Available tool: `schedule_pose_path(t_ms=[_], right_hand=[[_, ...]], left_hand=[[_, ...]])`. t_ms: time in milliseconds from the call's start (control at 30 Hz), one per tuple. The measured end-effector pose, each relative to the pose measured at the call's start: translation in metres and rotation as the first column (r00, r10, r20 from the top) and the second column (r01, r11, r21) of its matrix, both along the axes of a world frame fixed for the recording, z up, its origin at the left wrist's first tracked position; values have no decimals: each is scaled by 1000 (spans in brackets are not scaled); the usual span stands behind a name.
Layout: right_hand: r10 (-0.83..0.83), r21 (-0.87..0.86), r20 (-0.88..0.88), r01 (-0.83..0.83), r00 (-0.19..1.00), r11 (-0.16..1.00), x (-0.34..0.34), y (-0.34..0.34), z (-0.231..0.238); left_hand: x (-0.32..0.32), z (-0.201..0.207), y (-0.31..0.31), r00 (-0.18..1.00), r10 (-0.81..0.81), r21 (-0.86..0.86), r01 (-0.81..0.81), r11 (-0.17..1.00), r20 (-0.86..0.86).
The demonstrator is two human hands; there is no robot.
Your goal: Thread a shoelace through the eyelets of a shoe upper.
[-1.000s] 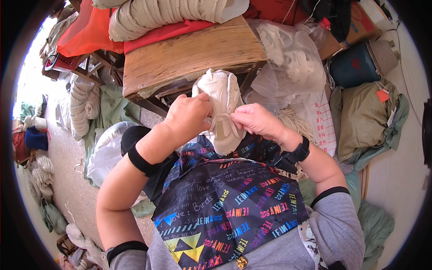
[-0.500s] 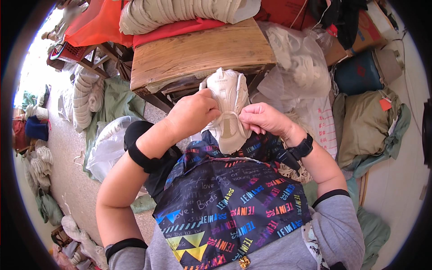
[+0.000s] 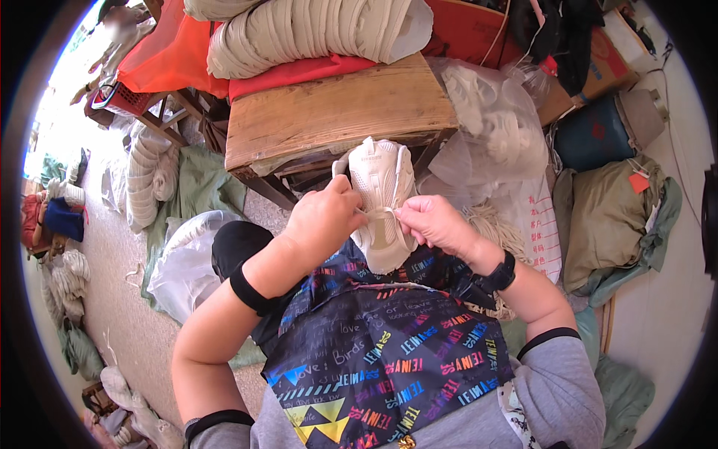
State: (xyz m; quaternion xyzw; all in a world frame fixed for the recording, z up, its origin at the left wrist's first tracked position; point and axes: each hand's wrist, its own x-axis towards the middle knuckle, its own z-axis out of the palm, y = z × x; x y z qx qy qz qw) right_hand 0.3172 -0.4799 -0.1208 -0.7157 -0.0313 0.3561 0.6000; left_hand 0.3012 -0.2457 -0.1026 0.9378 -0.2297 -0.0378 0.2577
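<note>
A cream-white shoe upper [image 3: 381,173] lies over my lap, its toe end toward me and its tongue end by the wooden bench. Across its middle runs a thin pale shoelace [image 3: 380,212]. My left hand [image 3: 327,215] is closed at the upper's left edge, with thumb and forefinger pinching the lace there. On the other side, my right hand [image 3: 440,226] pinches the lace between thumb and forefinger, the remaining fingers curled. The lace looks drawn between both pinches. Beneath the upper is my dark apron [image 3: 389,352] with colourful lettering.
Just beyond the upper stands a wooden bench [image 3: 336,112], bearing a row of stacked cream uppers [image 3: 314,37] on red cloth. Clear plastic bags of uppers [image 3: 493,123] are to its right, near a bundle of pale laces [image 3: 497,228]. A khaki sack [image 3: 609,224] lies at far right.
The whole view has shifted, so bench, upper and hands appear lower. Both hands keep their pinch on the lace, with only slight movement relative to the upper.
</note>
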Motion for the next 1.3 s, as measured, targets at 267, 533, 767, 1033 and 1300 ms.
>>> schedule_pose_path(t_ms=[267,533,767,1033,1300], right_hand=[[-163,28,-79,165,984,986,5,-2,0],[171,-394,716,190,677,900,-14,16,2],[237,-402,510,-15,827,916,-7,4,15],[386,-497,677,2,627,868,3,4,22],[331,-431,635,-35,698,901,6,2,25]], left_hand=[[-7,-11,-10,983,-42,224,2,975,176],[1,-14,-9,995,76,-44,-74,996,57],[-8,-21,-1,999,-31,-244,41,969,44],[-8,-13,-6,991,59,-83,-49,995,118],[9,-17,-13,969,218,-126,-233,964,-119]])
